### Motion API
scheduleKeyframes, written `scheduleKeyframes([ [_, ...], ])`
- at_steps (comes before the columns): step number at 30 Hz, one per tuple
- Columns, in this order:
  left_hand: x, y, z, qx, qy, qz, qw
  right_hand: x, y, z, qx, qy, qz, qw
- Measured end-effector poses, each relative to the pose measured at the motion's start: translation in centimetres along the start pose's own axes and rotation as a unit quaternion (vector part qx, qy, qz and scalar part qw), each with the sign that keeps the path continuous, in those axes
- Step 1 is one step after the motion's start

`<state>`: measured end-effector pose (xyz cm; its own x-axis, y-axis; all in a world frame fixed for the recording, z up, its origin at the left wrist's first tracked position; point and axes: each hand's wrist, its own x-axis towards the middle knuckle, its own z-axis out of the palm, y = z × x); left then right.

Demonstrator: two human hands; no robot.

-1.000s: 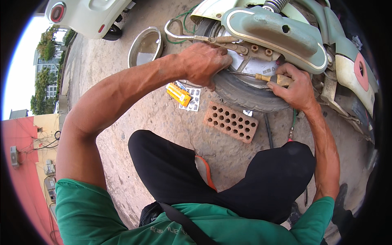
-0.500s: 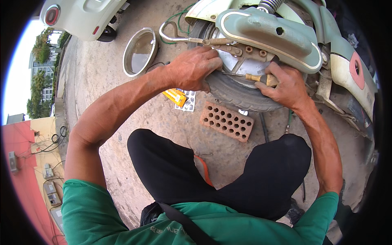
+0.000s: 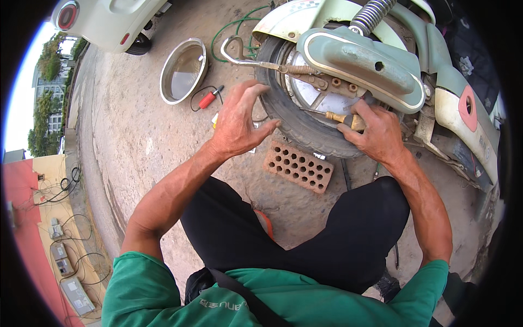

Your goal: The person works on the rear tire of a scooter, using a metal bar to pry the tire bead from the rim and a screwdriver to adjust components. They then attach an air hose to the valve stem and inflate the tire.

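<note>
My left hand (image 3: pixel 235 121) is open, thumb and fingers curved apart, just left of the scooter's rear tyre (image 3: pixel 294 131). My right hand (image 3: pixel 375 136) grips a tool with a wooden handle (image 3: pixel 338 117); its thin metal shaft lies at the tyre's inner edge, against the wheel rim. Above sit the pale green scooter housing (image 3: pixel 359 60), a spring (image 3: pixel 370 16) and a bent metal lever (image 3: pixel 235 54). Part of the small packets behind my left hand is hidden.
A perforated brick (image 3: pixel 298 166) lies before my knees. Left of the wheel are a metal basin (image 3: pixel 183 70), a red-handled tool with cord (image 3: pixel 208 99) and a green hose (image 3: pixel 229 31). Another white scooter (image 3: pixel 98 22) stands upper left; wires and boxes hang on the wall (image 3: pixel 30 212).
My left hand has come off the tyre toward lower left and opened, uncovering the red-handled tool. My right hand still grips the wooden handle at the rim.
</note>
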<state>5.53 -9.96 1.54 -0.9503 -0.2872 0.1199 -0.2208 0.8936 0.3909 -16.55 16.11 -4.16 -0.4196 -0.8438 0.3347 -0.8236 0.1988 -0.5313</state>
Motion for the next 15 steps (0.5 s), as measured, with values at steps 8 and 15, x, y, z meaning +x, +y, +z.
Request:
scheduleKeyframes([
  [8,6.8,-0.2,5.7,-0.553,0.116,-0.421,0.710,1.5,-0.9,-1.3,-0.022,-0.037,-0.050,0.998],
  [15,6.1,-1.1,7.3,-0.618,0.154,-0.363,0.680,2.3,-3.6,-3.1,-0.007,-0.107,0.047,0.993],
])
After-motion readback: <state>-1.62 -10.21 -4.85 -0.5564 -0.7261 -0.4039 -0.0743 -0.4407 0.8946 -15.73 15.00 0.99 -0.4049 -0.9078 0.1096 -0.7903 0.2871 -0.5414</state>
